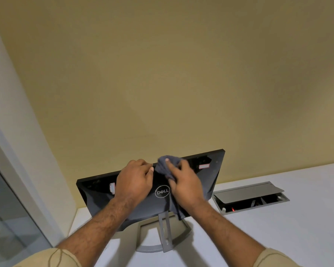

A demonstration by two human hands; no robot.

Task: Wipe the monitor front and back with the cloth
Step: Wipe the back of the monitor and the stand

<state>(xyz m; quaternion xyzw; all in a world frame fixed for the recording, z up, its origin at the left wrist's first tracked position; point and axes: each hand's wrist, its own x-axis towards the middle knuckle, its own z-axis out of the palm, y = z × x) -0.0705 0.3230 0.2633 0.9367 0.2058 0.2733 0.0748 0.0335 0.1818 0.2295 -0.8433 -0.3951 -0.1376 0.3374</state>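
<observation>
At far left, glass panel (10,205) and white frame close beside desk (278,237) edge. Monitor (213,182) standing on white desk, back toward viewer, tilted, grey stand (165,231) below. Left hand (134,182) curled over top edge of monitor, gripping it. Right hand (185,185) bunched round dark cloth (165,166), pressing it on upper back near Dell logo (162,191). Yellow wall close behind. At right, open cable hatch (249,197) just beside monitor; bare desk beyond.

monitor (212,176) on desk (297,228), back toward camera | cable box (249,197) right | wall (162,74) behind
</observation>
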